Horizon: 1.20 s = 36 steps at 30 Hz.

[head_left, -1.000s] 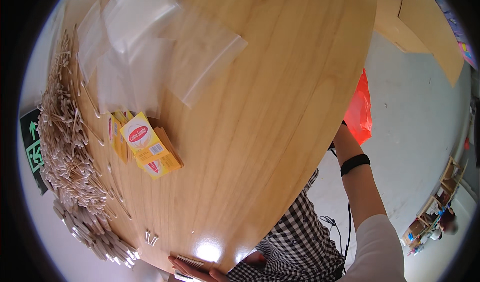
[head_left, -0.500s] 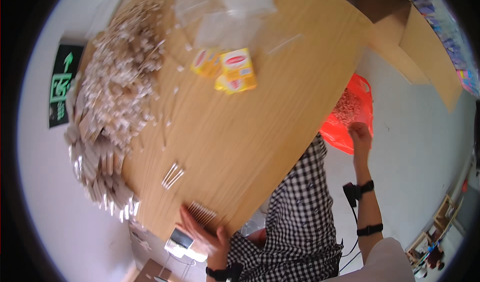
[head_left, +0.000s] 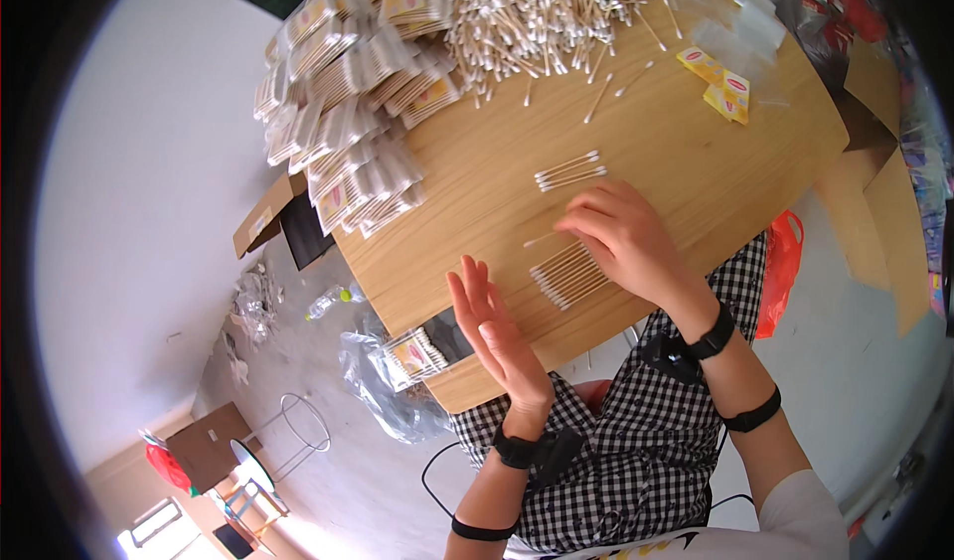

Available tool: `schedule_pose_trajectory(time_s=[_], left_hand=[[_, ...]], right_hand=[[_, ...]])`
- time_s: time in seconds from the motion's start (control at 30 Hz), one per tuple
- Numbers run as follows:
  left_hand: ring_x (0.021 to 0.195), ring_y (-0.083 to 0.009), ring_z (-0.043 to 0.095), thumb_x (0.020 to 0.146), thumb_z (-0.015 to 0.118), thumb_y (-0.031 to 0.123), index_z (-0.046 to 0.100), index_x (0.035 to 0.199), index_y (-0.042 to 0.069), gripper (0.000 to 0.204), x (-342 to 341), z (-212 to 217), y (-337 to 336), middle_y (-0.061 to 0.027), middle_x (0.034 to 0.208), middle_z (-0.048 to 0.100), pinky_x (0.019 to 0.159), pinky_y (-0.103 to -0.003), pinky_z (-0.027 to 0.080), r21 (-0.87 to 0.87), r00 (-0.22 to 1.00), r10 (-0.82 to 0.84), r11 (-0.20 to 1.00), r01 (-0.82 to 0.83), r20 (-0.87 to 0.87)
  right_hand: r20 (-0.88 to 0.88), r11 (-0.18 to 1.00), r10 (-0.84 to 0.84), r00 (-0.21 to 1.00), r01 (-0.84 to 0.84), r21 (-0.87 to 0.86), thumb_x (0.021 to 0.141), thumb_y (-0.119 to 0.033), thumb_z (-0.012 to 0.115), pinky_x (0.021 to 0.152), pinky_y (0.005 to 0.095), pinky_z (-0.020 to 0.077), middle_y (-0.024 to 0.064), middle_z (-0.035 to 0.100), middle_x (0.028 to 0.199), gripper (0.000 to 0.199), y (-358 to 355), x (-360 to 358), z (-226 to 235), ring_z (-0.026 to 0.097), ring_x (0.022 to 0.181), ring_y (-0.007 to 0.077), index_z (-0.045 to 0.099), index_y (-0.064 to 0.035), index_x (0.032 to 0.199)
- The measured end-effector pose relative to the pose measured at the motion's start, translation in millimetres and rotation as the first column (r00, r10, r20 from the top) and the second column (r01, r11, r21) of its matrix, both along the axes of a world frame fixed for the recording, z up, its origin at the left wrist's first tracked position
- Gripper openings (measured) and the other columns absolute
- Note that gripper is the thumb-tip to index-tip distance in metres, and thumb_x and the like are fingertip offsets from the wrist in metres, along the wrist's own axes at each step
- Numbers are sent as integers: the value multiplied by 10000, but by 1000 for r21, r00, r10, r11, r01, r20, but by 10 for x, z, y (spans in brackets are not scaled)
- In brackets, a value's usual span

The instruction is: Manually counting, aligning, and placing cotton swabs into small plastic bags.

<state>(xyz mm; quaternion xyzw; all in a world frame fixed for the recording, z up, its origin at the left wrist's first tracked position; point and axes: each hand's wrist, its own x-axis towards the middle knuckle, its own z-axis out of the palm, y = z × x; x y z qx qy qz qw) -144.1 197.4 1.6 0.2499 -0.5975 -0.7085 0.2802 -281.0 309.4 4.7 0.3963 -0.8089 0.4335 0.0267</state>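
Note:
A neat row of cotton swabs (head_left: 571, 274) lies side by side on the table in front of me. My right hand (head_left: 631, 237) is over the row's far right end, its thumb and fingers pinched on a single cotton swab (head_left: 540, 240) whose white tip sticks out to the left. To the left of the row, my left hand (head_left: 499, 333) is open and holds nothing, its fingers stretched out and the palm turned toward the swabs. Just beyond my right hand, a few more cotton swabs (head_left: 569, 170) lie together.
Clear packs of swabs (head_left: 343, 93) are heaped at the table's left, beside a large loose swab pile (head_left: 542, 13). Yellow cards (head_left: 717, 83) and clear bags (head_left: 740, 33) lie far right. A red bag (head_left: 782, 277) hangs beside the right edge; a cardboard box (head_left: 874, 162) stands beyond.
My right hand has come from the red bag at the right to above the swab row. My left hand has lifted off the row's side. The view has turned, showing more to the left.

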Motion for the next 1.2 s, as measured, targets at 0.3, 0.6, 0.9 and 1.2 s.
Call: schedule_pose_trajectory(time_s=[0.3,0.6,0.9,1.2], left_hand=[[1489,-310,170,999,389,576,109,1555,40,822,-72,-44,75,-187,1602,191,1219,-446,118,103,998,-23,994,29,-60],[1501,-296,133,991,392,588,118,1556,42,832,-208,34,342,-175,1613,169,1219,-453,88,177,995,-71,981,81,-66],[1500,-290,141,988,382,602,148,1555,62,817,-167,60,365,-182,1606,186,1222,-429,102,140,998,-46,989,51,-40],[1486,-305,189,1003,356,584,165,1548,55,783,-200,19,142,-192,1584,241,1220,-438,116,93,1000,-1,996,3,-17]], right_hand=[[369,993,-95,924,117,-36,908,-29,613,959,361,460,85,621,1127,240,76,288,-6,588,1093,237,646,-59,1144],[651,830,9,759,357,-428,1074,-330,352,1159,386,312,184,495,1401,495,-48,559,-117,439,1345,252,472,54,1363],[665,819,24,747,367,-441,1059,-446,317,1175,410,275,208,464,1421,614,6,642,-118,403,1376,279,422,58,1395],[692,800,83,717,366,-475,1064,-429,319,1176,400,270,195,475,1413,586,-257,679,-129,406,1371,261,420,42,1398]])
